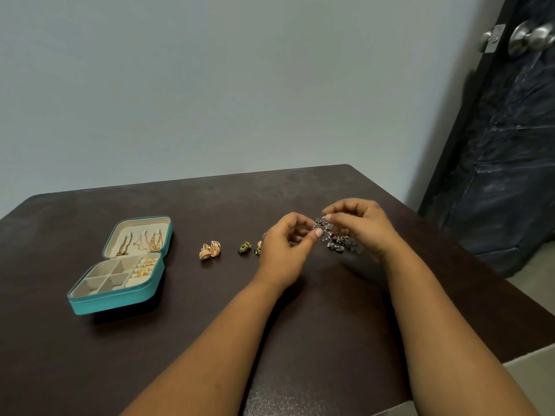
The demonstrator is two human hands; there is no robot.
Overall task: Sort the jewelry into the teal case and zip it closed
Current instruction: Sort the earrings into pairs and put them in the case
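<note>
Both hands' fingers [318, 233] pinch dark silver jewelry [339, 240], its lower part hidden behind them.

You have one view only, a wide-angle camera on your head, looking forward and down across the dark worktop [300, 310] toward the grey wall [240, 85] behind it. It sits close enough that both your forearms run in from the bottom edge, with the worktop's far edge at mid-height. The wide lens bends the dark door [504, 145] at the right edge.
</note>
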